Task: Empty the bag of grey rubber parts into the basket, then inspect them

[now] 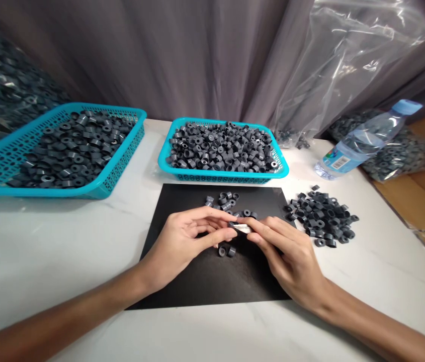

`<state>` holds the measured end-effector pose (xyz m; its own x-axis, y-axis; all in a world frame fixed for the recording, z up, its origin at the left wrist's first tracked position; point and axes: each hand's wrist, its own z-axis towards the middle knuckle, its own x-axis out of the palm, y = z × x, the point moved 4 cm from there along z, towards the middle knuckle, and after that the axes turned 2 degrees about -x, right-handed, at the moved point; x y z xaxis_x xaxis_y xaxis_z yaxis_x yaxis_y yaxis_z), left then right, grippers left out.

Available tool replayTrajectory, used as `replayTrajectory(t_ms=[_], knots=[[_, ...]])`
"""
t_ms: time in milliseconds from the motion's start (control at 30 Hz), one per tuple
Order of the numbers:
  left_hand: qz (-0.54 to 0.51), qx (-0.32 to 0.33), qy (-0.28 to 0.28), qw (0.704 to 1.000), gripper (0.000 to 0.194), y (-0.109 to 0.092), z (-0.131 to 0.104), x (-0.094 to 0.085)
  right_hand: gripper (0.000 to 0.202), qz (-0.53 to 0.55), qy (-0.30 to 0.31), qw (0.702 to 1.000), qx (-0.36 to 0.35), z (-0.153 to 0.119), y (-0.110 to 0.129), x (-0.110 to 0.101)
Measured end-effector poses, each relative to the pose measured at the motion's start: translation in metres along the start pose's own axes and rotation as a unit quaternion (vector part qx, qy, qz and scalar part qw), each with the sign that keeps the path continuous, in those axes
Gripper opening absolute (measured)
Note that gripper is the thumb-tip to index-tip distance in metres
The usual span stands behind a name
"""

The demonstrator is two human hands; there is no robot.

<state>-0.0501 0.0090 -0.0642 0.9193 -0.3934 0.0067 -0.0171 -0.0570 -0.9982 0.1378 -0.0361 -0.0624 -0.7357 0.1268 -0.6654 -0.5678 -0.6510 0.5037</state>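
Observation:
Above a black mat, my two hands meet near its middle. My left hand pinches a small dark grey ring-shaped part between thumb and fingers. In my right hand, thumb and fingers close on a small whitish piece, whose end touches the grey part. Several loose grey parts lie on the mat behind my fingers, and a grey part and another beside it lie just in front of them.
Teal baskets of grey parts stand at the left and back centre. Right of the mat is a pile of grey parts. Behind it, a water bottle leans near plastic bags. A grey curtain hangs behind.

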Motion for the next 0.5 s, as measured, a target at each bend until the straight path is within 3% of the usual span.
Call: replayTrajectory(t_ms=[500], knots=[[0.007, -0.002, -0.009, 1.0, 0.017, 0.0025, 0.0014, -0.0008, 0.03, 0.018, -0.013, 1.0, 0.011, 0.002, -0.001, -0.0014]])
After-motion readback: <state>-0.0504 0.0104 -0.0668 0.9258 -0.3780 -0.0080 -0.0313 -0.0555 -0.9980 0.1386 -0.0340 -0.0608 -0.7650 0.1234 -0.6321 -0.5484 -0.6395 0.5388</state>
